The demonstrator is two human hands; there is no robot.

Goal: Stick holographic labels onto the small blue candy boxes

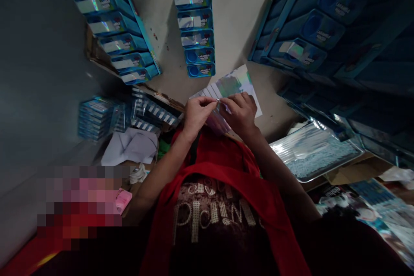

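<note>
Above the front of the table, my left hand and my right hand meet fingertip to fingertip. Both are closed in a pinch on a tiny pale, shiny piece, too small to name. Under the hands lies a sheet with a shiny rainbow sheen, partly hidden by them; pale strips show on its left part. Just beyond the sheet runs a row of blue candy boxes marked "Caramelo Macizo". Most of the boxes in that row carry a shiny silvery label; the nearest ones show none.
Another labelled row of blue boxes stands at the left. Tall stacks of blue boxes rise on the right, above a clear-wrapped tray. Lower left are wrapped box bundles and crumpled white paper. Someone's blurred-out figure is beside me.
</note>
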